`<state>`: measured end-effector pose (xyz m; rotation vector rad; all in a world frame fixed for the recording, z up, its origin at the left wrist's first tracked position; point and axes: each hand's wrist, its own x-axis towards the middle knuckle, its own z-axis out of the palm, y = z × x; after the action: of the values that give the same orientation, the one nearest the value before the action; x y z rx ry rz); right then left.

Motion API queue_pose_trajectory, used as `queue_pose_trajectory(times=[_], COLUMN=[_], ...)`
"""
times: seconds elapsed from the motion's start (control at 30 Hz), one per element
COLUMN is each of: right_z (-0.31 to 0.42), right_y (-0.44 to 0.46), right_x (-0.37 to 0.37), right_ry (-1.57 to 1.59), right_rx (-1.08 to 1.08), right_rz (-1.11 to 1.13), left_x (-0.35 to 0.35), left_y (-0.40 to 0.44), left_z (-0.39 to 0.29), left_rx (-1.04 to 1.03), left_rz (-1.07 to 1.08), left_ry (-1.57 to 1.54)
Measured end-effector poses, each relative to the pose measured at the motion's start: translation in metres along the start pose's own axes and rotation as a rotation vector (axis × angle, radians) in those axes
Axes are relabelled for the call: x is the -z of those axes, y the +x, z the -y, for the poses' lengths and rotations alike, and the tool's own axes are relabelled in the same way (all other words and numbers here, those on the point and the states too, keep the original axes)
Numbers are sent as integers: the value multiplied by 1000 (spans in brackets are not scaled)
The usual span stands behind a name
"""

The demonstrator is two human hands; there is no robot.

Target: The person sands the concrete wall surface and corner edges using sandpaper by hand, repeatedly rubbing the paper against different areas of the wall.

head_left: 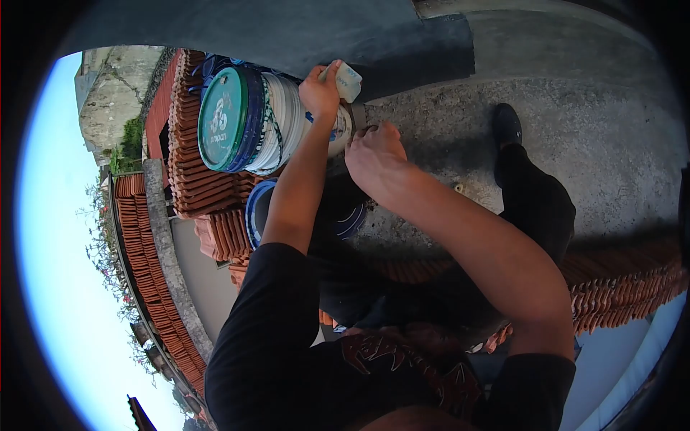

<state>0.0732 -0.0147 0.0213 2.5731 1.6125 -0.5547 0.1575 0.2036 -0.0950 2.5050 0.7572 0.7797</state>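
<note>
My left hand is closed, thumb and fingers pinching a pale, flat piece with faint lettering, close to the dark wall. Just below and to its right, my right hand is curled with its knuckles up. Whatever its fingers hold, if anything, is hidden. Beside both hands is a stack of paint buckets, white and blue, topped by a green lid with white print. My left forearm covers part of the stack.
A smooth dark grey wall runs along the top. Rough concrete floor spreads right, under my dark shoe. Stacked orange roof tiles stand left, with more tiles lower right. A blue-rimmed bucket sits by my left arm.
</note>
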Motion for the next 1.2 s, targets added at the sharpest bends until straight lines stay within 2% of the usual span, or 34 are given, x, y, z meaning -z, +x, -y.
queue_pose_trajectory(times=[0.07, 0.2, 0.3, 0.33, 0.43, 0.53, 0.63, 0.73, 0.83, 0.97, 1.1, 1.13, 1.2], right_z=[4, 5, 6, 5, 3, 1, -4, -3, -2, -1, -4, -5, -4], right_y=[1, 7, 3, 2, -1, -2, -9, -9, -5, 0, -7, -6, -7], right_x=[-2, -7, -1, 0, 2, 3, 8, 9, 7, 1, 7, 8, 7], right_ry=[-5, -44, -6, 15, 46, 19, 16, 53, 70, -15, 58, 73, 84], right_rx=[-5, -18, -14, -10, -7, -14, -19, -6, -4, -16, -12, -9, -10], right_rz=[-2, 17, 3, -5, -19, 13, 22, 4, 11, 41, -1, -6, 6], left_x=[6, 8, 8, 7, 8, 5, 11, 11, 16, 18, 16, 18, 21], left_y=[-1, 3, 3, 4, 9, 7, 8, 13, 13, 11, 21, 21, 19], left_z=[6, 51, 31, 21, 8, 44, 50, 16, 18, 40, 19, 20, 26], left_rx=[-39, 99, -32, -221, -139, -75, -33, -293, -283, -147, -383, -280, -292], left_rz=[-9, 19, 32, -13, 46, -9, 37, 6, -15, 21, -4, 62, 28], left_ry=[82, 87, 38, 33, 74, 169, 105, 102, 221, 241, 204, 194, 242])
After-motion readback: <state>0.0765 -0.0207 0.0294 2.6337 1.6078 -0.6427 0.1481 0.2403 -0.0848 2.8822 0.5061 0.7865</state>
